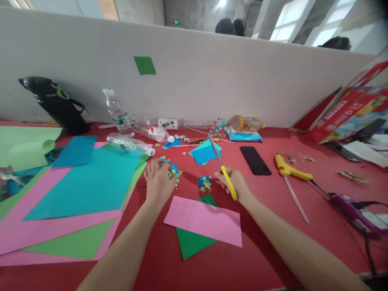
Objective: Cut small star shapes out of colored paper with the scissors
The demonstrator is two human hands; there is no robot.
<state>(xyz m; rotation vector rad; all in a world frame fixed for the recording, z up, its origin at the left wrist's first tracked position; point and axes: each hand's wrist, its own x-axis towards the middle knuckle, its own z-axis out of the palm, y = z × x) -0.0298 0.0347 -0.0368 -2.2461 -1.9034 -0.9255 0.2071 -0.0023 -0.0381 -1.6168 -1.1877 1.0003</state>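
Note:
My left hand (159,178) curls over a small pile of blue and green paper scraps (173,173), with its fingers bent and touching them. My right hand (235,182) grips a pair of scissors (224,173) with yellow handles. The scissor blades are close together and point away from me, over some blue paper pieces (204,153). Between my hands lies a little heap of blue and green paper stars (204,183). Nearer to me, a pink paper strip (206,220) rests across a dark green sheet (194,242).
Large coloured sheets (87,186) cover the table's left side. Plastic bottles (130,144) and a black flask (57,105) stand or lie behind. To the right are a phone (255,160), a yellow glue gun (291,169) and a red box (348,113). A white partition (188,81) closes the back.

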